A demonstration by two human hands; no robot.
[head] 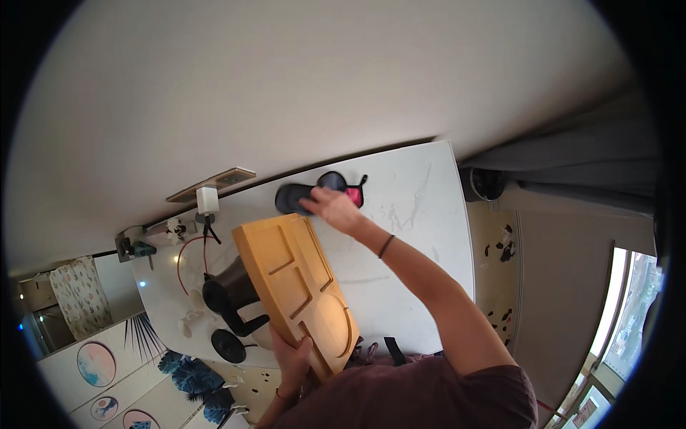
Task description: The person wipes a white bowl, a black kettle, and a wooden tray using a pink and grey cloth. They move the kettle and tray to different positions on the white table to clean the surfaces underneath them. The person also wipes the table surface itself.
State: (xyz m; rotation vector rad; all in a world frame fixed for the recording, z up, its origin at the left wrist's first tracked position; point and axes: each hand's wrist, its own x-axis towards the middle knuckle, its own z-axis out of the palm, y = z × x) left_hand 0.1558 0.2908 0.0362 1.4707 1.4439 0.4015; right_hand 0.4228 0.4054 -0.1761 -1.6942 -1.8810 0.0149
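My left hand (292,354) grips the near lower edge of a wooden organizer tray (289,268) with rectangular and round recesses. The tray is tilted over the white marble-patterned table (412,241). Against the wall side of the table lies a dark padded item (292,198) with rounded parts, a pink patch and a small black loop. My right hand (335,206), blurred, is over this item with its fingertips on or just above it. Whether it grips anything is not clear.
Left of the tray stand a dark kettle (230,292), a round black base (229,346) and white mugs (190,324). A red cord (182,257) curves behind them. A white plug adapter (208,200) sits at a wall socket strip. Dark curtains (584,155) hang at right.
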